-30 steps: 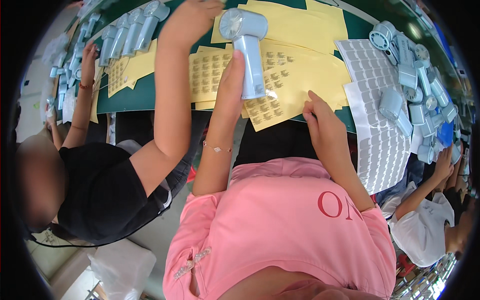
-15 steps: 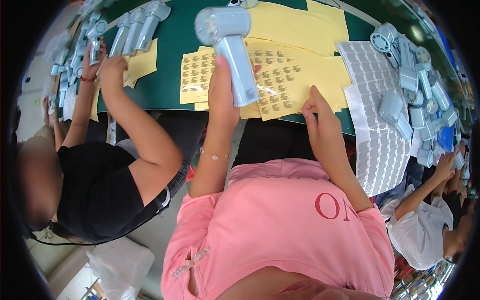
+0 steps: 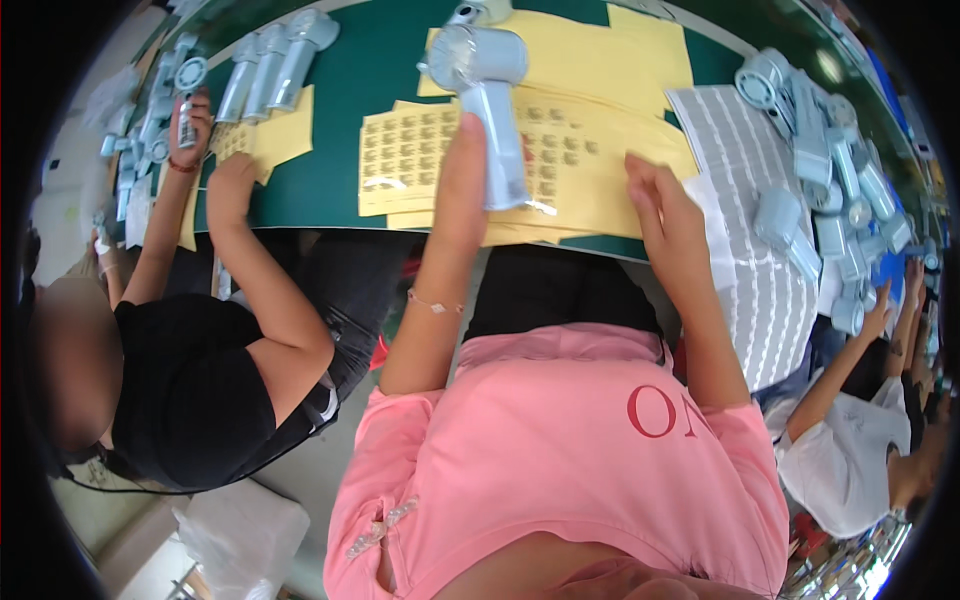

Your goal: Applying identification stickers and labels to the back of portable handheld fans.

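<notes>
fan (image 3: 490, 105) in l hand (image 3: 463, 195), handle (image 3: 500, 155) btwn thumb + fingers, r hand (image 3: 670, 208) fingers bent

The person wears a pink short-sleeved top (image 3: 540, 450) with a rounded neckline and soft creases toward its lower edge. Large dark-red serif lettering (image 3: 651, 411) is printed on the right side of the front. Near the left shoulder, a strip of pale, shiny beads (image 3: 383, 527) crosses a slit in the fabric. Below the top is a black garment (image 3: 570, 292). A thin bracelet (image 3: 436, 306) with small pale ornaments circles the left wrist; the left hand (image 3: 463, 185) and right hand (image 3: 675, 215) are bare.
</notes>
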A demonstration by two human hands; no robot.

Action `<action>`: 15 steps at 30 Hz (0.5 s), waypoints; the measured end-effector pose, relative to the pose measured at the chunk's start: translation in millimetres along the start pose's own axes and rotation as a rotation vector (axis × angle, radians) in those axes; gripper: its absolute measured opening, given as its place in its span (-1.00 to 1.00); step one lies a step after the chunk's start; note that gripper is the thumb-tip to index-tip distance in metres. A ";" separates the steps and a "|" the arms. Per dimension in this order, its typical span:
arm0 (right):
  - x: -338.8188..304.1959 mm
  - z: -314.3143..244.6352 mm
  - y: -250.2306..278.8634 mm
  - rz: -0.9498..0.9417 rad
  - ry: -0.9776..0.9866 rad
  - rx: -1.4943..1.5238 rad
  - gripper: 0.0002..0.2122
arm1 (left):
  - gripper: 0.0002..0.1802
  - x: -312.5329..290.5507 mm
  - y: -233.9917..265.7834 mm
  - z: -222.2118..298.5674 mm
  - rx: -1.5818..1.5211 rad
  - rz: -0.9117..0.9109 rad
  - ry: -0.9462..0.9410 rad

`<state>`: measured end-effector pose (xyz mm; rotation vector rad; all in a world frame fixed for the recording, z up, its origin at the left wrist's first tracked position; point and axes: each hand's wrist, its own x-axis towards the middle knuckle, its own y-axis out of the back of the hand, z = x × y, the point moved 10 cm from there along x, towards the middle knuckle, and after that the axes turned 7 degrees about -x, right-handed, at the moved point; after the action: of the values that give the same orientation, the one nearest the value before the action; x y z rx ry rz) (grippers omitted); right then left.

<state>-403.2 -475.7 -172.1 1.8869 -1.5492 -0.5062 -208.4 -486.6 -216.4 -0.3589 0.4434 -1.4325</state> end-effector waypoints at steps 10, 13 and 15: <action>-21.4 12.5 10.6 0.161 -0.008 0.257 -0.92 | -0.50 -2.2 -67.4 -10.7 -0.001 -0.162 0.028; -17.8 10.5 23.1 0.187 0.054 0.212 -0.93 | -0.47 3.0 -69.3 -10.4 -0.003 -0.182 0.055; -13.2 21.6 32.2 0.201 -0.069 0.334 -0.93 | -0.46 6.3 -70.5 -10.1 0.010 -0.197 0.067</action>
<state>-443.6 -471.2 -167.0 1.9385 -1.9423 -0.2350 -273.8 -500.2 -191.0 -0.3549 0.4655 -1.6419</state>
